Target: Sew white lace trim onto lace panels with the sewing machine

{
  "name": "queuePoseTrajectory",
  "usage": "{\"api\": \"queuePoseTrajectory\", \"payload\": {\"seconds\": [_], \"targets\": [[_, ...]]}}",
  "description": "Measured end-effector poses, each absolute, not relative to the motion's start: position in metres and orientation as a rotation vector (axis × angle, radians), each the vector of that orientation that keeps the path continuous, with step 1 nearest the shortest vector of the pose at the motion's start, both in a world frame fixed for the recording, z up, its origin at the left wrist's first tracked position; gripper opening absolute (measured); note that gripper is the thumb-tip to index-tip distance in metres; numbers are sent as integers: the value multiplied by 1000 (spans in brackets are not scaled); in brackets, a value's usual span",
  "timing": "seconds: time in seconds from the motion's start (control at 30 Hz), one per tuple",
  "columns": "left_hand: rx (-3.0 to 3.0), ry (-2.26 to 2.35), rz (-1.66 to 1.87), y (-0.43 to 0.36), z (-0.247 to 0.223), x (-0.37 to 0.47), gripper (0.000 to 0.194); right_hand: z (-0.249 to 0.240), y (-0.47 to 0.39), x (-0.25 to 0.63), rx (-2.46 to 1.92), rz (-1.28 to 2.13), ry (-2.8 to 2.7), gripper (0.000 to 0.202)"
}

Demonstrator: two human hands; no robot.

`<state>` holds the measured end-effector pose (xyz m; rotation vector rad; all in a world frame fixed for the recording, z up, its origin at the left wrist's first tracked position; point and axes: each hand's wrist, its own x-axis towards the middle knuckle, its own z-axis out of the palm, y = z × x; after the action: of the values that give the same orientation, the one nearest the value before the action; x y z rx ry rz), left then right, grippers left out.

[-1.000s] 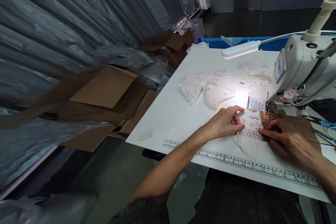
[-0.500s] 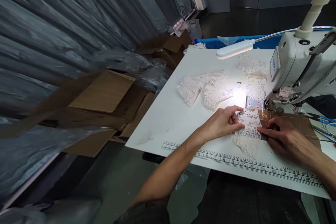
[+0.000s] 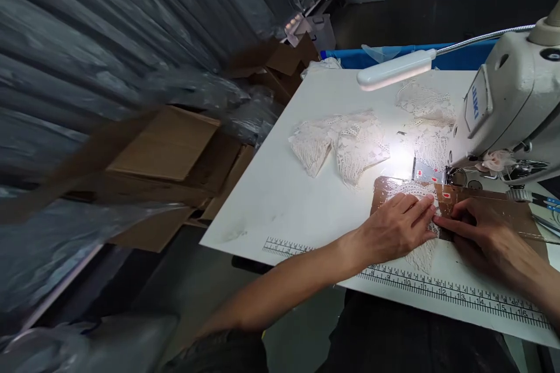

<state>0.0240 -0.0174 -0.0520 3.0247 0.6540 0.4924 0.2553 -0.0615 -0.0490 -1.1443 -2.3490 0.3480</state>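
My left hand [image 3: 405, 226] lies palm down over a strip of white lace [image 3: 406, 188], its fingers stretched out and close together. The lace rests on a brown sewing template [image 3: 380, 195] with a clear plastic sheet, and its lower end [image 3: 422, 257] hangs past the template onto the table. My right hand [image 3: 485, 230] rests on the template's right part. One outstretched digit touches the lace's right edge, while the others are bent, with a gap between. Just beyond both hands are the needle area and head of a white sewing machine [image 3: 499, 105].
More lace pieces [image 3: 341, 143] lie on the white table [image 3: 262, 198], some behind the needle [image 3: 424, 102]. A lamp [image 3: 396, 70] hangs above. Scissors [image 3: 546, 224] lie at the right. A printed ruler [image 3: 406, 282] runs along the front edge. Cardboard boxes [image 3: 166, 143] stand left.
My left hand has gone from pinching the lace's left edge to lying flat over it. The template's left end now shows. My right hand stays at the lace's right edge.
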Motion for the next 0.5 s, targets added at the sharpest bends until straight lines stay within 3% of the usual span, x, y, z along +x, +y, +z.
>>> {"api": "queuePoseTrajectory", "payload": {"seconds": [0.5], "targets": [[2834,802,642,-5,-46,19,33,-40,-61,253,-1142,420,-2325,35]]}}
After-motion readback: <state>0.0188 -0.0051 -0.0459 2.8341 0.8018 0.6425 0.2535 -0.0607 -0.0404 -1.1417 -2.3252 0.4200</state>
